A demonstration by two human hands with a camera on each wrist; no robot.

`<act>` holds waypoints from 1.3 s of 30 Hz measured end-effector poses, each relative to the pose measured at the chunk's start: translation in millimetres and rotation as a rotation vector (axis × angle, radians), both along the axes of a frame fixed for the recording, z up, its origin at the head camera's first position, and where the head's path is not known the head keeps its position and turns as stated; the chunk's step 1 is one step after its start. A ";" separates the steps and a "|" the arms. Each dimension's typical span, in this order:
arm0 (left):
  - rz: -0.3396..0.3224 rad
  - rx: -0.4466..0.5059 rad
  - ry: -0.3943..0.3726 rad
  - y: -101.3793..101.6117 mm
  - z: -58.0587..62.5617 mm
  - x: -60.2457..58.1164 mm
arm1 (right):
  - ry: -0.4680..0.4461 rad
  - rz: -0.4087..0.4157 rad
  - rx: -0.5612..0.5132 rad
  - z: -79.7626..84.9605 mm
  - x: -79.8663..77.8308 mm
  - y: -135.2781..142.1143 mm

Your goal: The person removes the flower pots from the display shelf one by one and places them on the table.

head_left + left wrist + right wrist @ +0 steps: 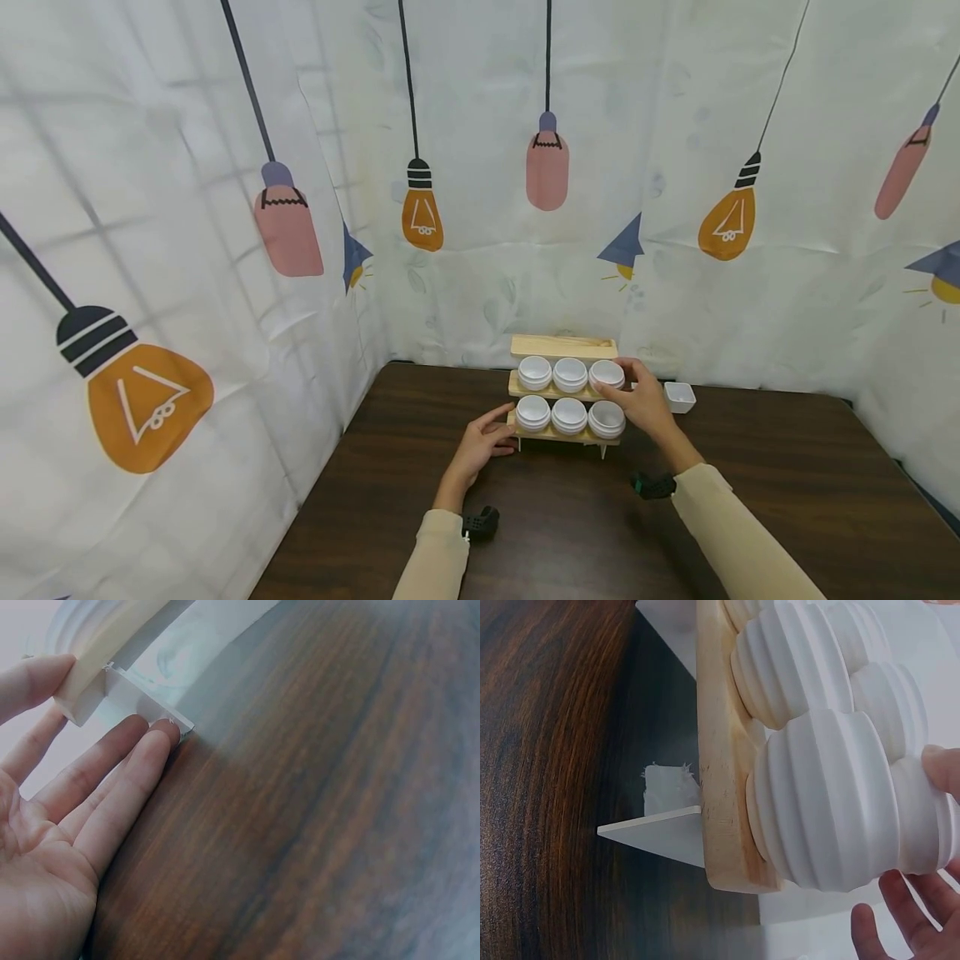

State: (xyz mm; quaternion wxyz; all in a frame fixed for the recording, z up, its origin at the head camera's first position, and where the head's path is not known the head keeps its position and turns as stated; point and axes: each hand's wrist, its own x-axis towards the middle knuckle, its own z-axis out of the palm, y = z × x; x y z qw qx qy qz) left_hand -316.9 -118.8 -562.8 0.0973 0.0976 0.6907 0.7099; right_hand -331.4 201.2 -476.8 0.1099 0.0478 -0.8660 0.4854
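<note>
A small tiered wooden rack (564, 347) stands at the back of the table with white ribbed cups in two rows of three. My right hand (643, 400) holds the right-end cup (606, 373) of the upper row, thumb on one side and fingers on the other. In the right wrist view, that cup (924, 817) sits behind the front-row end cup (829, 802). My left hand (477, 446) is at the left end of the lower shelf (82, 697), fingers extended. Its fingertips touch the shelf end and the white leg (146, 697) under it.
A white square dish (679, 397) stands on the dark wooden table (570, 517), just right of the rack. Behind the table hangs a white curtain (480, 292) printed with lamps. Slanted white legs (656, 832) hold up the front shelf.
</note>
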 end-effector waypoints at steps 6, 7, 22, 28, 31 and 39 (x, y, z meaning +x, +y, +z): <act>-0.001 0.000 0.000 -0.2 0.2 -0.1 | 0.007 0.008 -0.005 -0.3 0.1 0.8; -0.001 0.001 -0.004 -0.1 0.1 -0.1 | 0.011 0.010 -0.010 -0.6 0.2 1.0; 0.005 0.007 -0.014 0.0 0.5 0.8 | 0.013 0.015 -0.099 1.0 12.0 5.6; 0.011 -0.003 -0.011 0.5 0.8 0.9 | 0.032 0.014 -0.110 0.9 18.5 10.6; 0.010 -0.006 -0.012 0.8 1.1 1.4 | 0.043 0.002 -0.105 -0.8 19.9 13.4; 0.012 -0.003 -0.009 0.4 2.7 2.6 | 0.062 -0.005 -0.085 -5.7 22.1 20.7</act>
